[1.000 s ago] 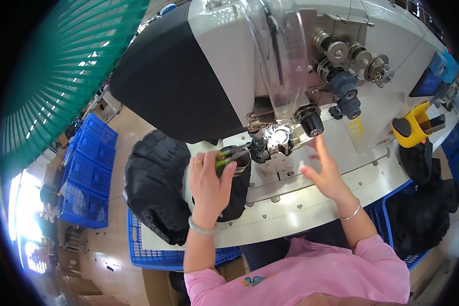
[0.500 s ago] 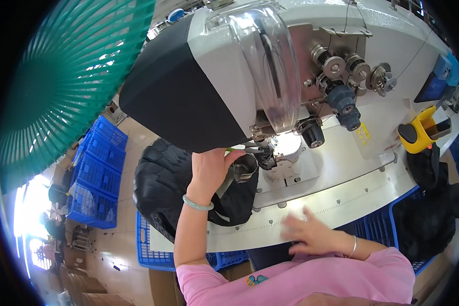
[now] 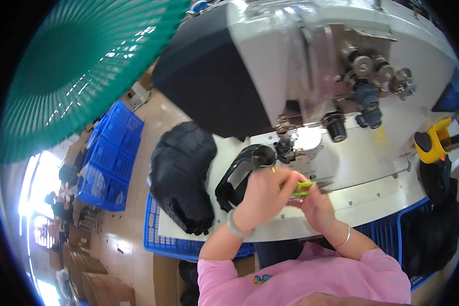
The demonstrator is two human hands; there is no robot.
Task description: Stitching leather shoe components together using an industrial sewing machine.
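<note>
My left hand, with a pale green bangle at its wrist, is closed around a pair of green-handled thread snips. My right hand, wearing a thin silver bangle, meets it from the right, fingers pinched on the snips. The blades are smeared by motion. Just beyond my left hand is a dark, shiny cup-shaped part. A black sewn piece with an opening lies left of the needle area. Farther left rests a bulky black ridged piece.
The sewing machine head overhangs the pale work table. A green fan is at the upper left. A yellow holder stands at the right. Blue crates are stacked on the floor; black pieces lie at the lower right.
My left hand has come away from the needle area toward me, bringing the snips. My right hand has risen to meet it. The two black pieces now lie apart; the view has shifted.
</note>
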